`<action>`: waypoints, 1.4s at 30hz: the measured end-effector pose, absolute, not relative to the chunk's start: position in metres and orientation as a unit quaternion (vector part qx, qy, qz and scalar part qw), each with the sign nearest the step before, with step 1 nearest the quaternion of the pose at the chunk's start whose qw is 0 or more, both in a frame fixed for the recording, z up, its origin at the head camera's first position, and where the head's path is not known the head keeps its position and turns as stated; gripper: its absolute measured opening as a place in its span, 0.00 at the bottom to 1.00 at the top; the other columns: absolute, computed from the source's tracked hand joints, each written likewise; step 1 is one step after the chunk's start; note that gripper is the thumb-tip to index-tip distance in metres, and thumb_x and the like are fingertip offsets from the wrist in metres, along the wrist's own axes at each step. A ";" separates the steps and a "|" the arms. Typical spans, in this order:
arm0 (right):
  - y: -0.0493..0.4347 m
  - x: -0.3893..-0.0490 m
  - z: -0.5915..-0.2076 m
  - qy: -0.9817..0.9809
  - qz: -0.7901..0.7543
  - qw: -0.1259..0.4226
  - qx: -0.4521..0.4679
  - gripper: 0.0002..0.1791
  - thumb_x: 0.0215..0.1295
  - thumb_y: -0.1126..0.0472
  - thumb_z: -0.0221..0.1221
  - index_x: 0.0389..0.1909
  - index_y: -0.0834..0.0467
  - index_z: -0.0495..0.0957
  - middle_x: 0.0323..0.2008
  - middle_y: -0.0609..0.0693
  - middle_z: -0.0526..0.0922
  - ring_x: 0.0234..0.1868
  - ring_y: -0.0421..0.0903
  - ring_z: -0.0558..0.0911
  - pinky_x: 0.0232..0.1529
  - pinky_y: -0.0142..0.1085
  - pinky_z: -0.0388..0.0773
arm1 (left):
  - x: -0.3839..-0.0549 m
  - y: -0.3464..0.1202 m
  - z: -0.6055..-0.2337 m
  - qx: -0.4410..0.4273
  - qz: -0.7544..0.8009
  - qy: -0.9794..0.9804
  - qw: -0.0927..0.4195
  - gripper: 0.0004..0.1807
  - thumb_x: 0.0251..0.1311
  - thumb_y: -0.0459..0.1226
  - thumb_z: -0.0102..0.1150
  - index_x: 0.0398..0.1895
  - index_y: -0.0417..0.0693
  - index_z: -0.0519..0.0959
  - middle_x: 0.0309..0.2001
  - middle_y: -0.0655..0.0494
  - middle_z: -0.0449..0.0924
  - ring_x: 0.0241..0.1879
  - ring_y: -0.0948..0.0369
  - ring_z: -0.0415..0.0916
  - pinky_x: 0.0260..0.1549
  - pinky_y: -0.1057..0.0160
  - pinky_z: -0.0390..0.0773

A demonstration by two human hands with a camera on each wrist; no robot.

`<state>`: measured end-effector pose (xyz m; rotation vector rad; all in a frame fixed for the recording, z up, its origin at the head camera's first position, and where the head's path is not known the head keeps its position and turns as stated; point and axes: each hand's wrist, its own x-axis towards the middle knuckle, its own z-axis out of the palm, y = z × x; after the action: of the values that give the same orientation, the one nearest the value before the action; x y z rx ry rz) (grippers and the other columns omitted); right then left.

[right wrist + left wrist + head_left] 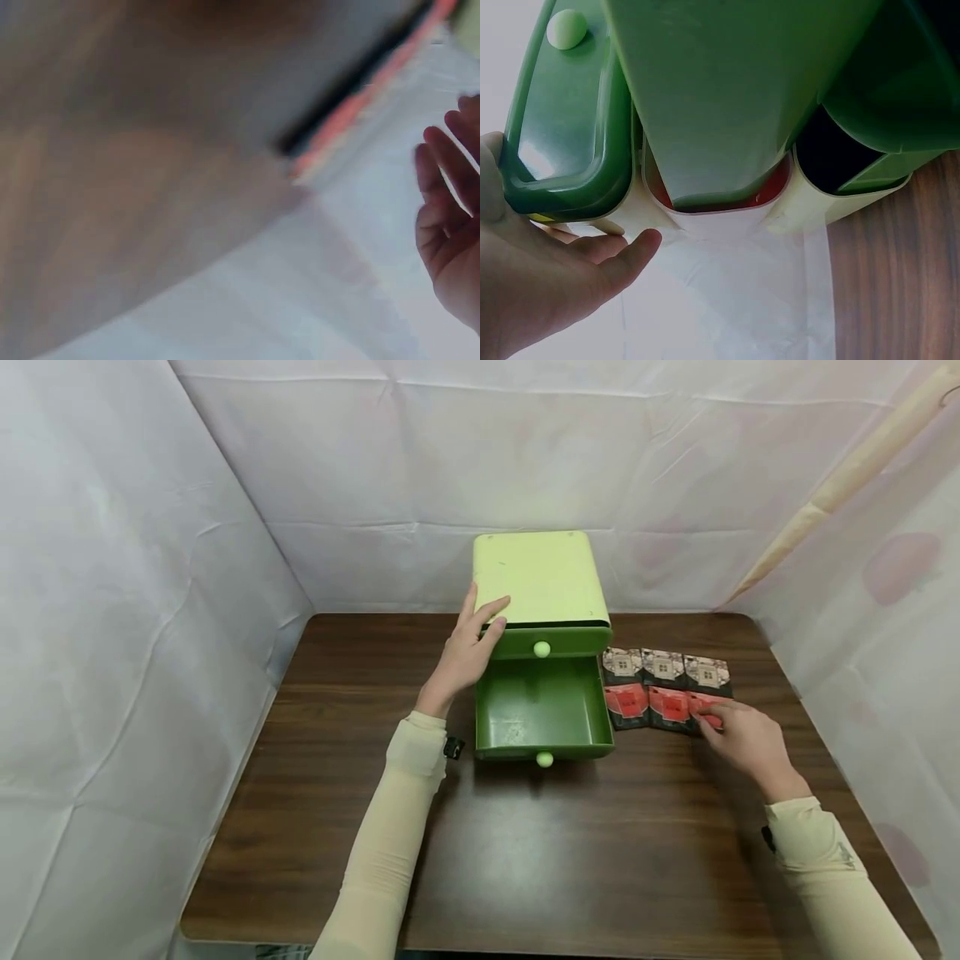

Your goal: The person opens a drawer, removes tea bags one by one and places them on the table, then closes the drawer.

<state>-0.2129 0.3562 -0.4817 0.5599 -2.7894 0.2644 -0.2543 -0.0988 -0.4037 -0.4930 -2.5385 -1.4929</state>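
A small cabinet with a pale green top (pixel 536 577) stands at the back of the table. Its top drawer (pixel 517 643) is closed; below it a dark green drawer (pixel 543 702) is pulled out. In the left wrist view a further drawer (pixel 900 90) also sticks out at the bottom. My left hand (pixel 468 652) rests against the cabinet's upper left front corner, fingers spread. My right hand (pixel 742 739) is over the rightmost red-and-black packet (pixel 708 703). In the right wrist view its fingers (pixel 450 161) are loosely bent, with nothing seen between them.
Right of the cabinet, flat packets lie in two rows: black ones with patterned tops (pixel 662 667) behind, red-and-black ones (pixel 670 706) in front. The brown wooden table (pixel 337 793) is bordered by white cloth (pixel 487 452) at the back and sides.
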 end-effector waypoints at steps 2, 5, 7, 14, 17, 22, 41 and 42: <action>0.339 -0.207 -0.469 -0.958 0.101 0.178 0.203 0.10 0.58 0.62 0.66 0.40 0.62 0.85 0.24 0.58 0.82 0.10 0.41 0.61 0.09 0.39 0.55 | -0.255 -0.098 -0.404 -0.165 -0.497 -0.848 0.078 0.27 0.73 0.59 0.36 0.72 0.68 0.64 0.77 0.63 0.26 0.74 0.64 0.32 0.63 0.37 0.51; 0.311 -0.196 -0.447 -0.938 0.115 0.235 0.228 0.08 0.61 0.62 0.62 0.39 0.60 0.85 0.12 0.48 0.75 0.08 0.37 0.55 0.08 0.36 0.50 | -0.255 -0.098 -0.405 -0.167 -0.495 -0.849 0.077 0.27 0.73 0.58 0.36 0.72 0.68 0.64 0.77 0.63 0.25 0.74 0.64 0.31 0.63 0.37 0.51; 0.292 -0.187 -0.432 -0.919 0.121 0.275 0.254 0.08 0.64 0.60 0.57 0.35 0.59 0.83 0.10 0.44 0.69 0.08 0.35 0.53 0.08 0.34 0.49 | -0.256 -0.097 -0.407 -0.169 -0.494 -0.850 0.075 0.27 0.73 0.58 0.36 0.72 0.68 0.64 0.77 0.64 0.25 0.74 0.64 0.32 0.63 0.37 0.51; 0.207 -0.159 -0.408 -0.817 0.145 0.394 0.395 0.12 0.57 0.61 0.43 0.18 0.54 0.71 0.11 0.35 0.56 0.13 0.29 0.50 0.10 0.27 0.45 | -0.256 -0.099 -0.405 -0.161 -0.497 -0.849 0.076 0.27 0.73 0.59 0.36 0.72 0.70 0.64 0.77 0.64 0.26 0.74 0.64 0.31 0.64 0.38 0.52; 0.176 -0.147 -0.413 -0.799 0.152 0.377 0.442 0.13 0.59 0.61 0.43 0.17 0.52 0.69 0.11 0.35 0.58 0.12 0.30 0.52 0.10 0.25 0.46 | -0.257 -0.099 -0.404 -0.162 -0.497 -0.849 0.077 0.27 0.73 0.59 0.36 0.72 0.70 0.64 0.77 0.64 0.26 0.74 0.65 0.31 0.64 0.38 0.52; 0.147 -0.130 -0.437 -0.815 0.130 0.324 0.463 0.18 0.67 0.55 0.49 0.18 0.55 0.72 0.11 0.43 0.69 0.09 0.39 0.65 0.08 0.33 0.59 | -0.258 -0.099 -0.404 -0.166 -0.494 -0.850 0.078 0.27 0.73 0.58 0.36 0.72 0.68 0.63 0.77 0.64 0.25 0.74 0.63 0.32 0.63 0.37 0.51; 0.123 -0.118 -0.479 -0.923 0.062 0.264 0.274 0.27 0.61 0.50 0.64 0.11 0.55 0.62 0.05 0.48 0.61 0.04 0.44 0.61 0.04 0.37 0.50 | -0.257 -0.097 -0.406 -0.160 -0.496 -0.850 0.078 0.27 0.73 0.58 0.36 0.72 0.69 0.63 0.77 0.64 0.25 0.74 0.62 0.33 0.63 0.37 0.51; 0.121 -0.120 -0.478 -0.925 0.058 0.263 0.268 0.26 0.62 0.50 0.63 0.11 0.55 0.63 0.06 0.48 0.62 0.04 0.45 0.62 0.04 0.38 0.51 | -0.258 -0.097 -0.406 -0.159 -0.496 -0.850 0.079 0.27 0.73 0.58 0.36 0.72 0.69 0.63 0.77 0.64 0.25 0.74 0.62 0.33 0.63 0.37 0.51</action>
<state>-0.1195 0.1214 -0.4782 0.7236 -2.5015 0.1558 -0.2575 -0.0967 -0.4063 -0.4768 -2.5435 -1.4862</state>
